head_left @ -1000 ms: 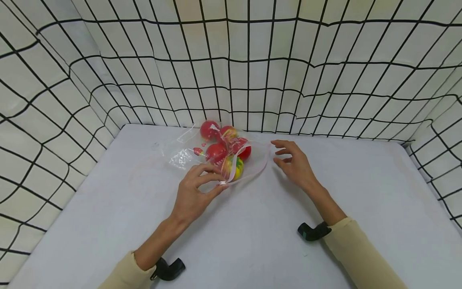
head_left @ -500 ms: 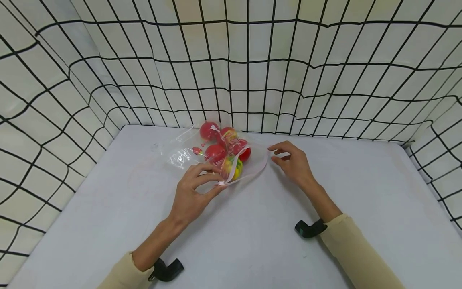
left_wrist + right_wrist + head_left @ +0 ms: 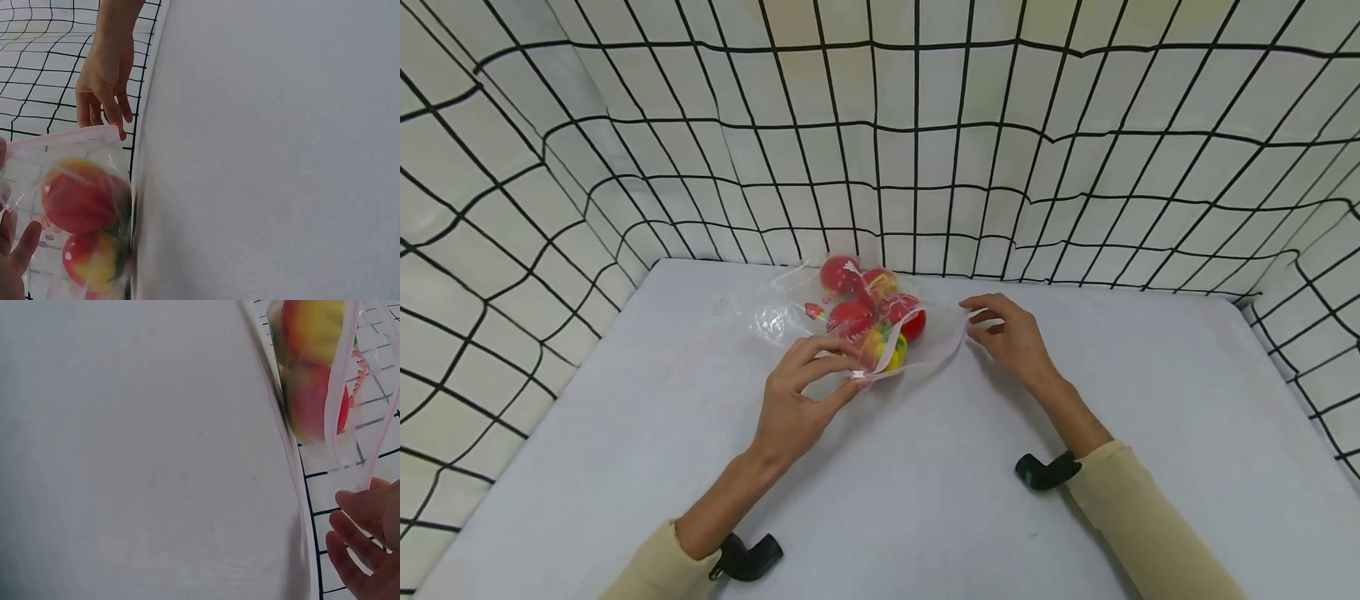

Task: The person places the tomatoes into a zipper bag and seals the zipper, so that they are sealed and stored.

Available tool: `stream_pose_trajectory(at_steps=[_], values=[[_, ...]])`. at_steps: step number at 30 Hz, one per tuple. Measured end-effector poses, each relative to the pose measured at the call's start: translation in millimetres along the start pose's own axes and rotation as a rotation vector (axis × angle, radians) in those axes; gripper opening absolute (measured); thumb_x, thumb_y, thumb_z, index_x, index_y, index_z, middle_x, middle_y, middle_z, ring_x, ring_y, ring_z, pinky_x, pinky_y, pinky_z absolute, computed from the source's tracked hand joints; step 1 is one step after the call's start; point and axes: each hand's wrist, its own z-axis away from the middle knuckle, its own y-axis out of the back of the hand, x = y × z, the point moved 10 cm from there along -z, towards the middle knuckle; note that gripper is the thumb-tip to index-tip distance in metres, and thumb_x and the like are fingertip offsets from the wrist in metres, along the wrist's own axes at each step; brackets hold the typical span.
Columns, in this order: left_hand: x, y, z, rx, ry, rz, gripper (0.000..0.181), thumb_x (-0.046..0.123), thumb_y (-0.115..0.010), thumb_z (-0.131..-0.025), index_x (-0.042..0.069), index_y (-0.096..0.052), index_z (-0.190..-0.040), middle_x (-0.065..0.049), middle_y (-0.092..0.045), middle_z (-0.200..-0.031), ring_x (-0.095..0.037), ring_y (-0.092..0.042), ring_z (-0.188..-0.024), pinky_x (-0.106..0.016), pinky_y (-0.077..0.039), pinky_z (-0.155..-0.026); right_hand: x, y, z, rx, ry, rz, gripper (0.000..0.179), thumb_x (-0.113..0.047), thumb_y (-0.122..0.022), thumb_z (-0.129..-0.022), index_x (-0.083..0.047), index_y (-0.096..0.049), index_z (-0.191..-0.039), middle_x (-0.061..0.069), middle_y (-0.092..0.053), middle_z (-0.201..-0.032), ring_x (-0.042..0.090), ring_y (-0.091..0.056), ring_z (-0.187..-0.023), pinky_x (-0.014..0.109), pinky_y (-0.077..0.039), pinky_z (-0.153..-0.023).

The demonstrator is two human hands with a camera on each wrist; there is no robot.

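Observation:
A clear zip bag [image 3: 772, 322] with a pale pink zip edge lies on the white table, its mouth parted and facing me. Inside it are several red round fruits [image 3: 850, 319] and a yellow and green bell pepper [image 3: 897, 353]. My left hand [image 3: 805, 387] pinches the near corner of the mouth, by the white zip slider [image 3: 859, 375]. At the opposite corner, my right hand [image 3: 1017, 340] pinches the zip edge between thumb and index finger, seen in the right wrist view with the other fingers [image 3: 350, 544] loosely bent. Red print on the plastic partly covers the fruits.
Black grid netting [image 3: 917, 125] over white walls rises behind the table [image 3: 940, 500] and along both sides. A black wrist mount [image 3: 748, 558] sits by the left sleeve, another mount [image 3: 1047, 472] by the right sleeve.
My right hand shifts a little left, then slightly back right with the bag's corner. The fruits and pepper shift slightly right. My left hand stays nearly in place at its corner.

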Motion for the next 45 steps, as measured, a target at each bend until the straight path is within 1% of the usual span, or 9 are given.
stream_pose_trajectory(at_steps=[4, 7, 11, 18, 26, 32, 37, 40, 45], values=[[-1.0, 1.6, -0.9, 0.009, 0.007, 0.009, 0.024, 0.011, -0.087, -0.084, 0.013, -0.082, -0.108, -0.002, -0.071, -0.123, -0.014, -0.059, -0.120, -0.011, -0.052, -0.096, 1, 4, -0.1, 0.023, -0.008, 0.035, 0.032, -0.001, -0.077, -0.091, -0.008, -0.073, -0.122, 0.012, -0.072, -0.121, 0.031, -0.072, -0.110, 0.046, -0.062, -0.094], [-2.3, 2.6, -1.0, 0.007, 0.009, 0.018, 0.025, 0.011, -0.086, -0.084, 0.013, -0.082, -0.108, -0.001, -0.071, -0.123, -0.013, -0.059, -0.121, -0.011, -0.053, -0.097, 2, 8, 0.3, 0.034, -0.012, 0.055, 0.024, -0.006, -0.080, -0.090, -0.009, -0.076, -0.114, 0.010, -0.074, -0.113, 0.027, -0.073, -0.104, 0.029, -0.061, -0.089], [-2.4, 3.4, -1.5, -0.003, 0.006, 0.043, 0.025, 0.009, -0.085, -0.085, 0.012, -0.081, -0.109, -0.002, -0.071, -0.124, -0.012, -0.059, -0.121, -0.012, -0.053, -0.097, 2, 14, 2.3, 0.049, -0.010, 0.080, 0.017, -0.011, -0.081, -0.091, -0.011, -0.078, -0.107, 0.007, -0.076, -0.106, 0.022, -0.071, -0.097, 0.013, -0.053, -0.081], [2.1, 8.9, -3.1, 0.027, -0.010, 0.064, 0.026, 0.006, -0.085, -0.085, 0.010, -0.081, -0.109, -0.004, -0.071, -0.122, -0.011, -0.058, -0.122, -0.011, -0.054, -0.094, -1, 29, 10.9, 0.101, 0.039, 0.072, 0.012, -0.013, -0.082, -0.090, -0.010, -0.080, -0.102, 0.007, -0.070, -0.105, 0.017, -0.066, -0.090, 0.010, -0.052, -0.078], [6.7, 20.5, -7.3, 0.077, -0.051, 0.082, 0.022, 0.002, -0.084, -0.084, 0.010, -0.081, -0.105, -0.004, -0.077, -0.109, -0.010, -0.062, -0.108, -0.014, -0.052, -0.090, -6, 46, 20.2, 0.132, 0.109, 0.101, 0.007, -0.013, -0.082, -0.089, -0.014, -0.079, -0.096, 0.001, -0.072, -0.099, 0.001, -0.060, -0.084, 0.007, -0.051, -0.076], [10.0, 25.4, -8.7, 0.116, -0.066, 0.093, 0.022, -0.002, -0.083, -0.084, 0.005, -0.080, -0.105, -0.005, -0.077, -0.097, -0.008, -0.061, -0.095, -0.014, -0.055, -0.081, -14, 56, 26.5, 0.142, 0.172, 0.103, 0.009, -0.011, -0.081, -0.090, -0.014, -0.080, -0.098, 0.002, -0.075, -0.096, -0.001, -0.059, -0.085, 0.006, -0.050, -0.077], [12.1, 25.2, -10.1, 0.126, -0.073, 0.072, 0.024, -0.001, -0.083, -0.084, 0.008, -0.081, -0.106, -0.004, -0.076, -0.093, -0.007, -0.061, -0.092, -0.013, -0.055, -0.079, -13, 66, 36.0, 0.170, 0.186, 0.090, 0.009, -0.008, -0.082, -0.088, -0.013, -0.080, -0.095, 0.003, -0.074, -0.091, -0.001, -0.058, -0.080, 0.006, -0.049, -0.075], [12.0, 23.7, -10.6, 0.130, -0.080, 0.075, 0.024, -0.001, -0.083, -0.083, 0.007, -0.081, -0.106, -0.003, -0.075, -0.091, -0.007, -0.061, -0.090, -0.013, -0.055, -0.078, -10, 69, 41.5, 0.167, 0.185, 0.091, 0.010, -0.007, -0.082, -0.088, -0.014, -0.080, -0.095, 0.003, -0.074, -0.091, -0.001, -0.058, -0.080, 0.007, -0.050, -0.075], [8.9, 17.6, -11.4, 0.123, -0.100, 0.088, 0.024, -0.002, -0.085, -0.082, 0.007, -0.081, -0.104, -0.003, -0.074, -0.086, -0.007, -0.061, -0.085, -0.013, -0.055, -0.076, -7, 74, 47.9, 0.173, 0.170, 0.135, 0.012, -0.006, -0.082, -0.088, -0.014, -0.079, -0.097, 0.001, -0.073, -0.092, -0.002, -0.058, -0.081, 0.006, -0.049, -0.075]])
